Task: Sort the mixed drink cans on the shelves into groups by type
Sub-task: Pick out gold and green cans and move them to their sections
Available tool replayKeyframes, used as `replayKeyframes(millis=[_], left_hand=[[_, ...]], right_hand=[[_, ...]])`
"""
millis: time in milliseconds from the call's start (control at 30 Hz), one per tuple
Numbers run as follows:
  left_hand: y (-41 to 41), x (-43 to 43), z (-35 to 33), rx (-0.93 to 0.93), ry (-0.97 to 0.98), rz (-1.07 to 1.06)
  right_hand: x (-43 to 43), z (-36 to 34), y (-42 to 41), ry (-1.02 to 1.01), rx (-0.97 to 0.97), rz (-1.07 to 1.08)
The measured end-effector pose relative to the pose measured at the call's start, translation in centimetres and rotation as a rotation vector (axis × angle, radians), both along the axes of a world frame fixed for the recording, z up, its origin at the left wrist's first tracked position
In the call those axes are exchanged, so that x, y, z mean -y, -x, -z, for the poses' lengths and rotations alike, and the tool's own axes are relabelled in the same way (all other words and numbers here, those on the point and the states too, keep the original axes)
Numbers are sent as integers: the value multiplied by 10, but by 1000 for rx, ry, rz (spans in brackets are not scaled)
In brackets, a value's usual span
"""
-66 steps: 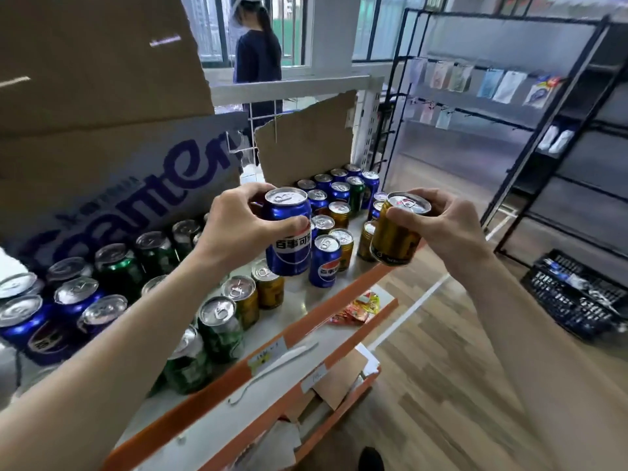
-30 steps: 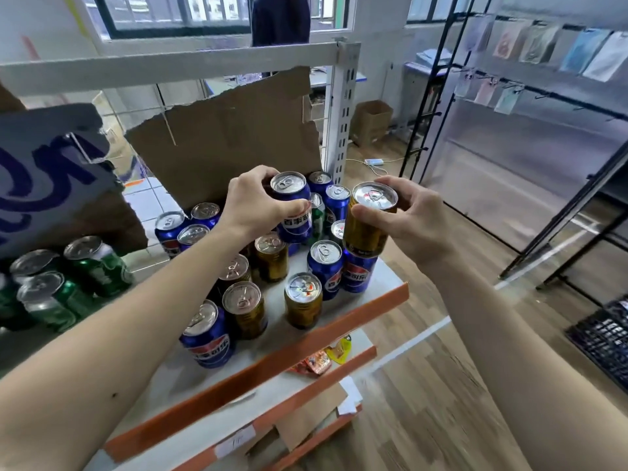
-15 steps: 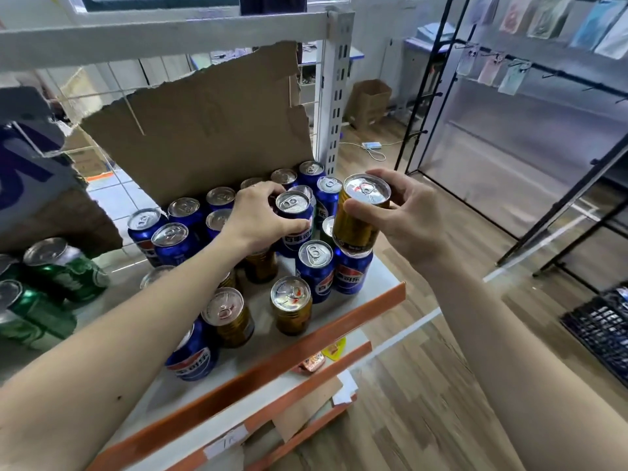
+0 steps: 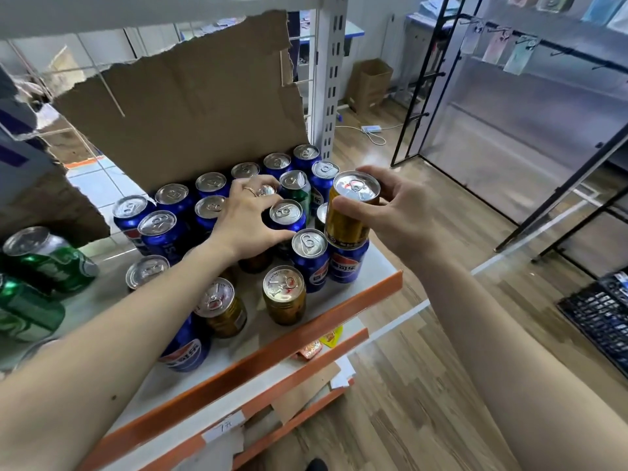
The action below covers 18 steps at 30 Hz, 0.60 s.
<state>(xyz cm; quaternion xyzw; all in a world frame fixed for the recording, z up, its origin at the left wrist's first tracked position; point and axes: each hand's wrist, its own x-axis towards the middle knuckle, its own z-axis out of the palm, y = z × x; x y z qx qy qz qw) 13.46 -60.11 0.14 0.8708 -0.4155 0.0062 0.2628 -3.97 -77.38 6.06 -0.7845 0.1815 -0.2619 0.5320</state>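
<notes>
Right hand (image 4: 401, 215) pinches the gold can (image 4: 350, 212) near its rim, above the shelf (image 4: 380, 270) edge; left hand (image 4: 248, 219) curls round a blue can (image 4: 287, 215) — apparently seated. Cans: rigid, smooth — hold mid-wall.

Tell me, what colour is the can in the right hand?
Gold, with a silver top: the can in the head view.

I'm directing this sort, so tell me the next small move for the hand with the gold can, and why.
Probably carry the gold can in the right hand down to the gold cans near the shelf's front edge. It hangs above blue cans, the wrong group, while the left hand sets a blue can among blues.
</notes>
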Motion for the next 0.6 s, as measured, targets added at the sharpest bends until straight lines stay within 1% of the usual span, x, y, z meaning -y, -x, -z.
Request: replayKeyframes(millis=[67, 200, 333, 600], left_hand=[[-1, -1, 0, 23, -41, 19], [-1, 1, -5, 7, -137, 27], [7, -11, -16, 0, -92, -6], [26, -83, -44, 176, -87, -96]], right_hand=[[0, 1, 1, 8, 1, -7], [-5, -2, 3, 22, 5, -39], [-10, -7, 4, 41, 11, -67], [-43, -11, -10, 43, 43, -132]])
